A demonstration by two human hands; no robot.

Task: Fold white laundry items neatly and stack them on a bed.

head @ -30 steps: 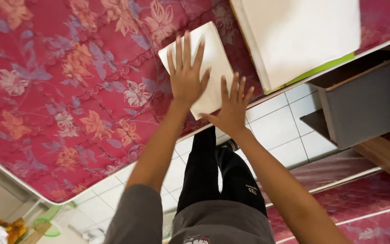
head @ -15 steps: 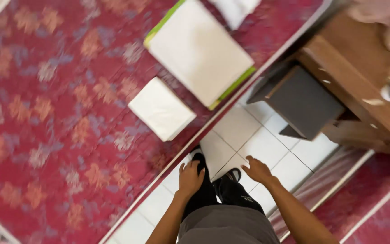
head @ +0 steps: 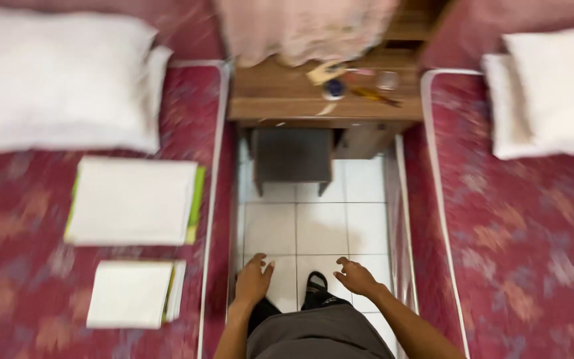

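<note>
My left hand [head: 253, 280] hangs free over the white tiled floor [head: 313, 223], fingers apart, holding nothing. My right hand [head: 357, 276] is beside it, also with spread fingers and nothing in it. Both hover above my dark trousers [head: 317, 330] and black shoe [head: 315, 286]. On the red floral bed [head: 28, 266] to my left lie a small folded white cloth [head: 133, 294] and, farther up, a larger folded white cloth with a green edge [head: 134, 201]. Neither hand touches them.
A wooden nightstand [head: 323, 100] with small items stands ahead between two beds, a grey stool [head: 291, 156] under it. White pillows lie on the left bed [head: 61, 86] and on the right bed [head: 553, 93]. The picture is motion-blurred.
Both hands have come off the small folded cloth and drawn back to my body. The view has swung round to face the aisle and nightstand.
</note>
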